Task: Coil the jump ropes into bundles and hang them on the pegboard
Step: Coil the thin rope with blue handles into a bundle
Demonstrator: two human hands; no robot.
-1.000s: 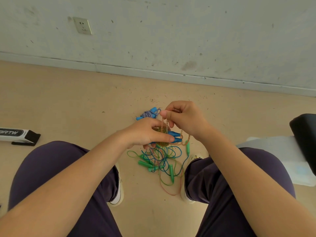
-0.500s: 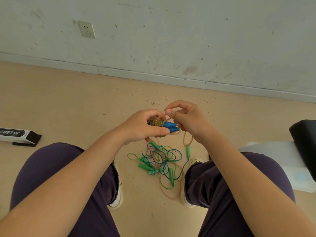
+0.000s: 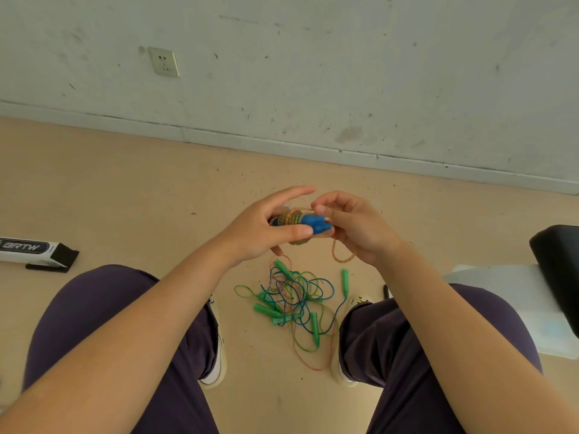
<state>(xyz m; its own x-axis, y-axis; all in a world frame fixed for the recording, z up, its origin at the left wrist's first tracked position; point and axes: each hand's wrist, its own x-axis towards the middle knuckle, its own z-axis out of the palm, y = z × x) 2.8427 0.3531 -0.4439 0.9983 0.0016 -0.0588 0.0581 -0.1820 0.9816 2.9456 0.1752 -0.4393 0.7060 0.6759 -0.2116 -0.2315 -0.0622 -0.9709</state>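
Wrapping a thin orange rope [image 3: 293, 218] round blue handles [image 3: 313, 221]: left hand [image 3: 266, 230] grips the bundle, right hand [image 3: 351, 223] pinches the loose tail. Light, limp, probably springy; hold across the coils. More ropes [image 3: 294, 299] lie tangled on the floor.

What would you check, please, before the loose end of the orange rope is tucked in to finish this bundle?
1. Bundle held: ok, left hand grips the blue handles.
2. Coils tight round handles: ok.
3. Loose end controlled: ok, right hand pinches it.
4. Free of the floor pile: cannot tell.
5. Pegboard within reach: cannot tell, not in view.
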